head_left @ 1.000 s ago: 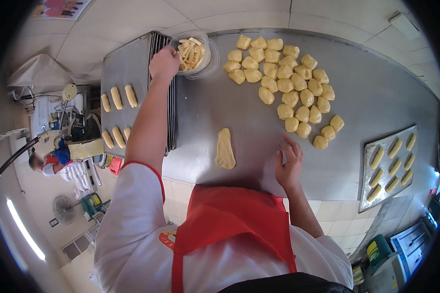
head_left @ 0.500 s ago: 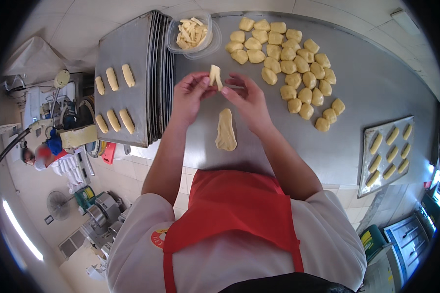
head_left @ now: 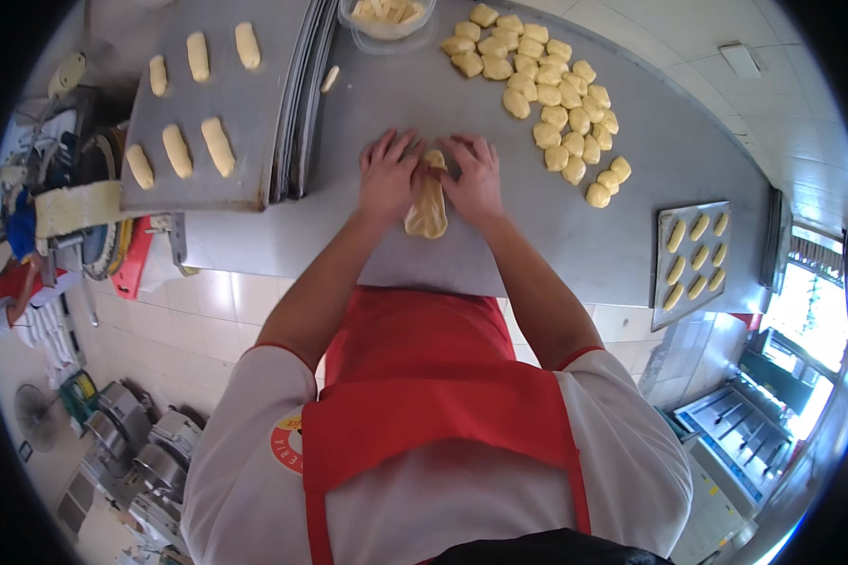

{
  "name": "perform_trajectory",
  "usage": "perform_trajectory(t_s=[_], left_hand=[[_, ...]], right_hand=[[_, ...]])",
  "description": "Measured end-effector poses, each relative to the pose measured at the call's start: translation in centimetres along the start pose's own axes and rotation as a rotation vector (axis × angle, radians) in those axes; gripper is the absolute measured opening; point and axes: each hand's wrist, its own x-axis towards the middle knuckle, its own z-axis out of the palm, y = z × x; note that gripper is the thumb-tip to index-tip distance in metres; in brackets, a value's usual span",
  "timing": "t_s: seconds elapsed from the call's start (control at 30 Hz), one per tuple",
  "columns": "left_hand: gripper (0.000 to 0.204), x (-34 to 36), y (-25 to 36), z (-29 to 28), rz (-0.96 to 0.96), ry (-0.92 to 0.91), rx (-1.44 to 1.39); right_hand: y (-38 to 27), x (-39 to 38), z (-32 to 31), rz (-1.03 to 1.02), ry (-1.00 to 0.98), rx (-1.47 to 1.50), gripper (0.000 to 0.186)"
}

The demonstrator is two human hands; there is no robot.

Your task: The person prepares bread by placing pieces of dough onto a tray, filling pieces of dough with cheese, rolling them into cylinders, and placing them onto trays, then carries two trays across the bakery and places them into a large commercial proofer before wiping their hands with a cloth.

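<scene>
Both hands are pressing flat on the table, fingers spread. The left hand and right hand are flanking the far end of a flattened dough strip, fingertips touching it; neither is gripping it. Beyond the right hand, dough balls are lying clustered. A tray of rolls is sitting left of the left hand.

steel table, dough pieces, trays

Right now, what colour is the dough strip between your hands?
Pale yellowish tan, seen in the head view: the dough strip on the grey metal table.
</scene>
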Motion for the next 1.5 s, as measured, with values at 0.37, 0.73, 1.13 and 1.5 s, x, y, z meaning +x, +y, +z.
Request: perform_trajectory(t_s=[0.37, 0.73, 1.13, 1.5], left_hand=[[0.037, -1.5, -1.0, -1.0, 0.059, -0.075, -0.084], [0.045, -2.7, -2.0, -2.7, 0.159, -0.327, -0.049], [0.05, -2.8, -0.4, -4.9, 0.208, -0.559, -0.017], [0.055, -2.5, -1.3, -4.1, 0.214, -0.556, -0.072]], right_hand=[[-0.2, -2.6, -0.5, -0.033, -0.136, -0.212, 0.036], [-0.3, -6.5, -0.9, -0.111, -0.174, -0.26, 0.041], [-1.0, -8.7, -1.4, 0.026, -0.179, -0.169, 0.043], [-1.5, -9.1, -1.9, 0.049, -0.198, -0.141, 0.043]])
